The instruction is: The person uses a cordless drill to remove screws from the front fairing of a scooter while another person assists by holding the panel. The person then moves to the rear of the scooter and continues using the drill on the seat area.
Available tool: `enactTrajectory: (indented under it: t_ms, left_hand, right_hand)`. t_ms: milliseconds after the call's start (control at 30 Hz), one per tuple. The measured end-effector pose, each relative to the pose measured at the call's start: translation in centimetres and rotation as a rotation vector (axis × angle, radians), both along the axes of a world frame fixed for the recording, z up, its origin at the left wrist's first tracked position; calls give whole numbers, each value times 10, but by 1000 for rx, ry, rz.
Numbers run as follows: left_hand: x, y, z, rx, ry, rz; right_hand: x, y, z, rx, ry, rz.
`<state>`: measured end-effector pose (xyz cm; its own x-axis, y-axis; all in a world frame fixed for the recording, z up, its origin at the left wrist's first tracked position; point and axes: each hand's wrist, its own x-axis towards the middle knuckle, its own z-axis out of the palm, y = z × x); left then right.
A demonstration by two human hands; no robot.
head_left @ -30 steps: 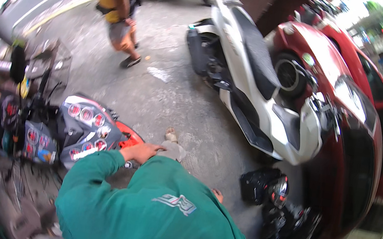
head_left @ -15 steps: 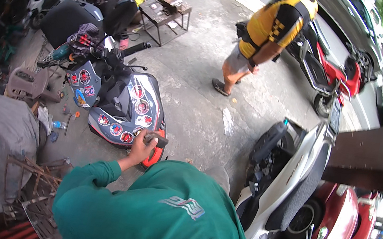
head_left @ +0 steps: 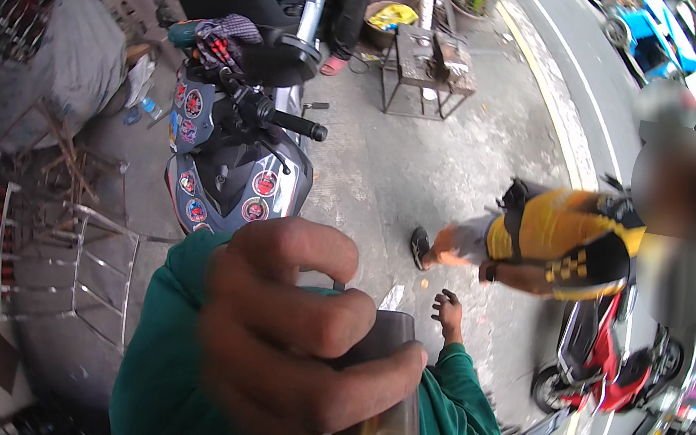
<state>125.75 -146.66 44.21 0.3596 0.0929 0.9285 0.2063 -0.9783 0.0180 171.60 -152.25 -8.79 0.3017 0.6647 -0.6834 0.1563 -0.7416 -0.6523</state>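
A grey, sticker-covered motorcycle [head_left: 231,176] is positioned beyond the left hand [head_left: 273,347], which is located close to the camera with its fingers curled around a dark, partly translucent block [head_left: 393,421]. The right hand [head_left: 447,313] is extended farther out, beyond and to the right of the block, fingers loosely spread; no held item can be made out. The block's long axis, partly hidden by fingers, appears roughly vertical in the view, upper end slightly leftward. The left hand is placed nearer, in contact.

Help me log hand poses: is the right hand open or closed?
Open: the right hand shows gaps between its loosely bent fingers, nothing visible held.
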Motion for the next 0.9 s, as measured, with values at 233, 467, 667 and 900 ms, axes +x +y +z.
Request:
enactTrajectory:
  t_ms: [233,467,667,900]
  left_hand:
    - [-4,90,3,160,56,654]
    - [-10,161,33,57,155,1056]
    - [29,220,45,-321,25,1356]
    - [72,346,19,-385,-46,1653]
  right_hand:
    - [-37,276,-6,113,212,235]
    - [-103,447,-26,47,31,438]
    - [-194,648,-25,-19,391,491]
    - [-459,893,8,-196,687,786]
